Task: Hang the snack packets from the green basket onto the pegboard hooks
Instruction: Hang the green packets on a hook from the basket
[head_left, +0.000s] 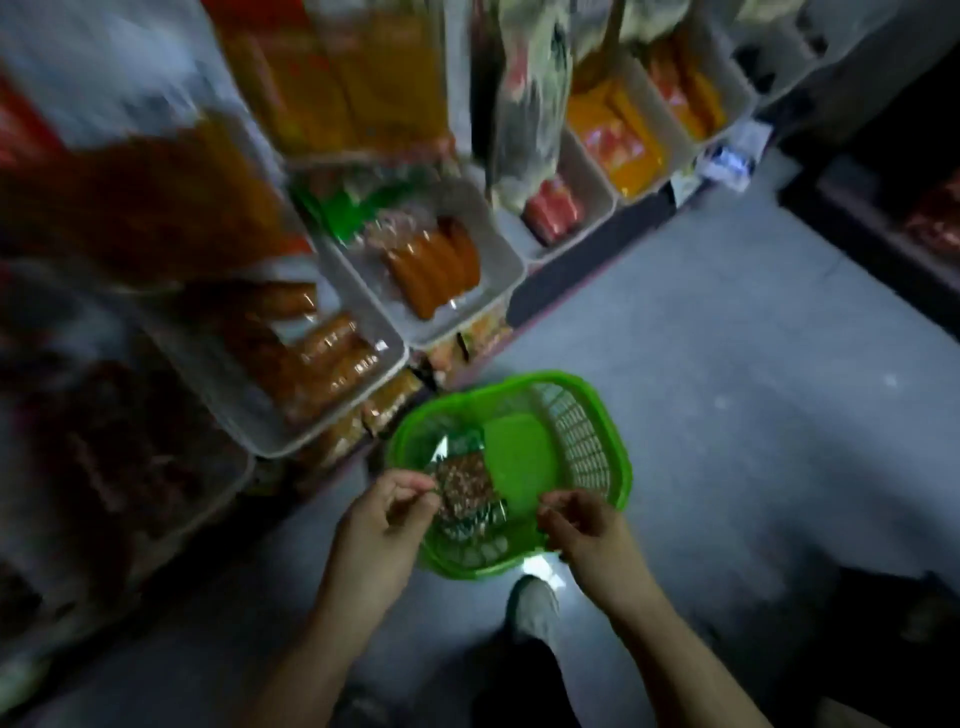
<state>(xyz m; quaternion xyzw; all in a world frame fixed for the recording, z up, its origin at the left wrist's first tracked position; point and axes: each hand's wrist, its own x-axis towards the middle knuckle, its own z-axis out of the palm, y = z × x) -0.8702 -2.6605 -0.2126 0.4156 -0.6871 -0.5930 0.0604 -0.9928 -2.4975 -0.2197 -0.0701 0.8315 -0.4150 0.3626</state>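
- Head view, looking down: a green basket sits on the grey floor, just beside the foot of the shelving.
- The left hand pinches the left edge of a snack packet lying in the basket, probably to lift it for hanging.
- The right hand hovers at the basket's near rim with fingers curled together; I cannot tell whether it grips anything.
- White trays of orange and red packets line the shelf to the left; no pegboard hooks are clearly seen.
- The room is dim and blurred; a shoe stands just beside the basket's near edge.
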